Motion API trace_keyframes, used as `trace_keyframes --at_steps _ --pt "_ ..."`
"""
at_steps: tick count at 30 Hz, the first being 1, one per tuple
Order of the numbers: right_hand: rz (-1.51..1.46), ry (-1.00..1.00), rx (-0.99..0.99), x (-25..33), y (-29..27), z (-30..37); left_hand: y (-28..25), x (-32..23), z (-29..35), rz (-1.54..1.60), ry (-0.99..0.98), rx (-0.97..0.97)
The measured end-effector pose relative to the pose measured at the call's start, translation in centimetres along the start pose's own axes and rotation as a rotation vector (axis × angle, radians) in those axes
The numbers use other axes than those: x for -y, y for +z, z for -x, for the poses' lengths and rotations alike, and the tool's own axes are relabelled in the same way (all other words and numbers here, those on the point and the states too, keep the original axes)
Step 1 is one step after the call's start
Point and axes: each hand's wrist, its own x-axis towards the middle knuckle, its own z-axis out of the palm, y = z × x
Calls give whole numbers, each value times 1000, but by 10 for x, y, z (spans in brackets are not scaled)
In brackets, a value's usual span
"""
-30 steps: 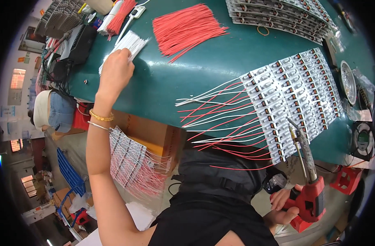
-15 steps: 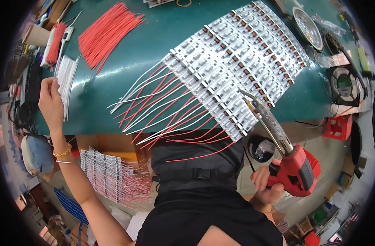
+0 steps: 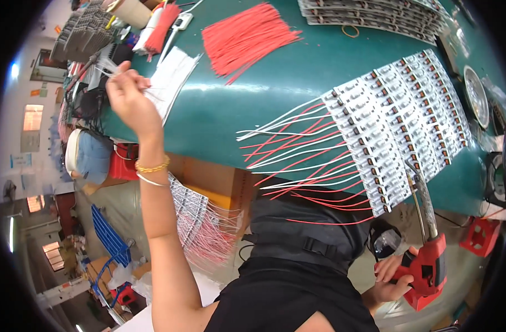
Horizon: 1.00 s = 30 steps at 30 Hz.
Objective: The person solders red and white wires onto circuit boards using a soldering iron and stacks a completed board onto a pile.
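My left hand (image 3: 132, 99) is raised beside the stack of white wires (image 3: 175, 74), its fingers pinched together. Thin white strands (image 3: 106, 65) fan out from the fingertips. In my right hand (image 3: 391, 279) is a red soldering gun (image 3: 427, 271), gripped by its handle. Its long metal tip points up at the lower edge of a panel of small white circuit boards (image 3: 369, 119); I cannot tell whether it touches. Red and white wires (image 3: 308, 160) trail leftward from the panel's left column, some over the table edge.
A heap of red wires (image 3: 247, 41) lies on the green table (image 3: 220, 122). Stacked board panels (image 3: 369, 16) sit at the back, a metal dish (image 3: 476, 97) at the right. Wired panels (image 3: 195, 216) hang below the table edge, near a blue-backed chair (image 3: 95, 157).
The whole view has swung left, so the table things appear further right. My left hand has come away from the white wire stack with thin strands in its fingers. My right hand keeps the soldering gun.
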Motion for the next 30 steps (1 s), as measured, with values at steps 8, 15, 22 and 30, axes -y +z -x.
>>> trace_keyframes --at_steps 8,15,22,30 --pt "21 -13 40 1 -2 -1 19 -25 33 -166 -66 137" --pt "154 205 -15 27 21 9 62 -107 126 -233 -377 818" --pt "219 238 253 33 8 19 91 -116 192 -175 -113 981" --pt "97 358 223 32 -16 26 96 -112 215 -235 -48 919"
